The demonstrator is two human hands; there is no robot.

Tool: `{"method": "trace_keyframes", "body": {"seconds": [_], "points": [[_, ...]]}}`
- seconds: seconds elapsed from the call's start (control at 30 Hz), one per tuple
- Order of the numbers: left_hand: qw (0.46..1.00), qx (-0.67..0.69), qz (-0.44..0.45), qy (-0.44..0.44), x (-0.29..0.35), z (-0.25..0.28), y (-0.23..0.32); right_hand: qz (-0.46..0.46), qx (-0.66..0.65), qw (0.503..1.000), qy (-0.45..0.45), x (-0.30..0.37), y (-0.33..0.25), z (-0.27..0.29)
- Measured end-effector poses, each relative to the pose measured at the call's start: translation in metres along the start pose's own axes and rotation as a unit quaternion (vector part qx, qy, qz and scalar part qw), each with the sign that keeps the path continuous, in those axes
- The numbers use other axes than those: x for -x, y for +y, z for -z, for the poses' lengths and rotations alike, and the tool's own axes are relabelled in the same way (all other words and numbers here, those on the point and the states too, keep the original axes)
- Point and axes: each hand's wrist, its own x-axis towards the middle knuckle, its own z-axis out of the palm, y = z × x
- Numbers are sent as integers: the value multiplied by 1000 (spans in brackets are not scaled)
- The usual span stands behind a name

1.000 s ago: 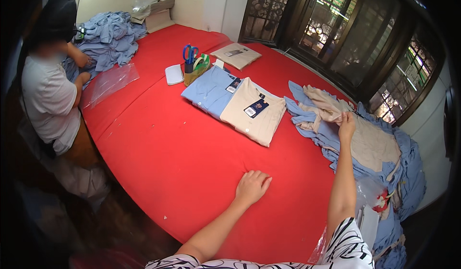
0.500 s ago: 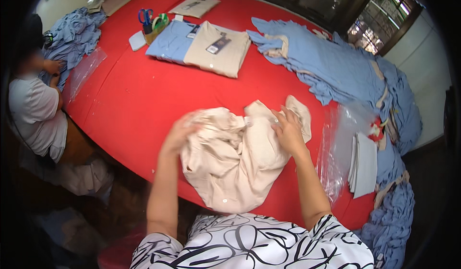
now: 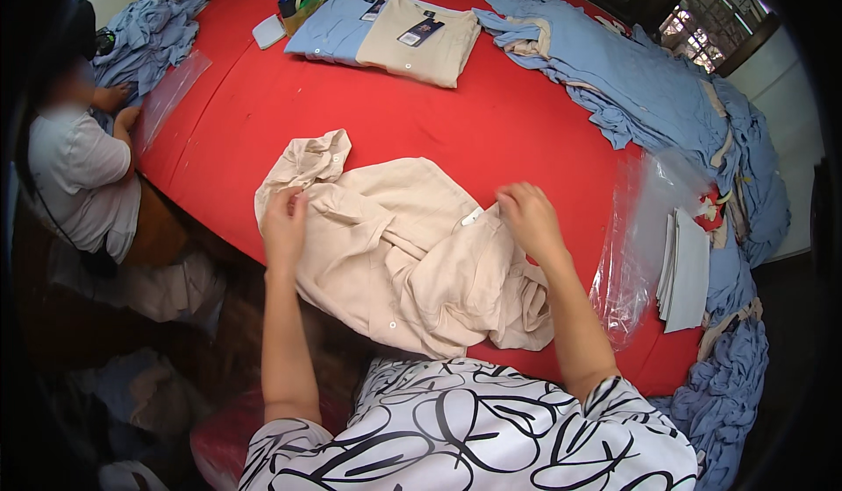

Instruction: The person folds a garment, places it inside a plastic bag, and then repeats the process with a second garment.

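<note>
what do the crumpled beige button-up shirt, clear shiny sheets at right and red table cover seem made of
Crumpled beige button-up shirt: probably woven cloth, perhaps cotton; matte, softly creased. Clear shiny sheets: likely thin plastic film; see-through, with glossy glints and wrinkles. Red table cover: smooth, dull finish; could be fabric or vinyl.

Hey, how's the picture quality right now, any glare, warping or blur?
Head view: the red table's edge bows and the corners go black; head view again: glare streaks the clear plastic at right, a blurred patch covers part of the co-worker, the beige shirt looks fairly sharp.
</note>
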Motion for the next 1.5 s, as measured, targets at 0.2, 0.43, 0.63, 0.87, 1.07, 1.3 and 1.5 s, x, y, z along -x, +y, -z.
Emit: {"method": "trace_keyframes", "body": {"seconds": [0.2, 0.43, 0.63, 0.87, 1.07, 1.3, 1.5], "points": [[990, -58, -127, -6, 0, -63, 15, 9, -21, 998, -55, -60, -34, -94], [890, 454, 9, 24, -25, 58, -19, -157, -464, 845, 214, -28, 78, 87], [863, 349, 155, -331, 29, 70, -21, -241, -121, 962, 43, 107, 118, 142], [965, 75, 157, -196, 20, -9, -11, -371, -54, 927, -8, 98, 103, 108], [982, 59, 74, -162, 16, -36, -5, -173, -155, 972, -24, 157, 78, 79], [819, 518, 27, 245, -20, 107, -102, -168, -299, 893, -292, 215, -74, 47], [896, -28, -234, 376, -33, 305, -56, -39, -320, 944, -64, 251, -132, 178]]}}
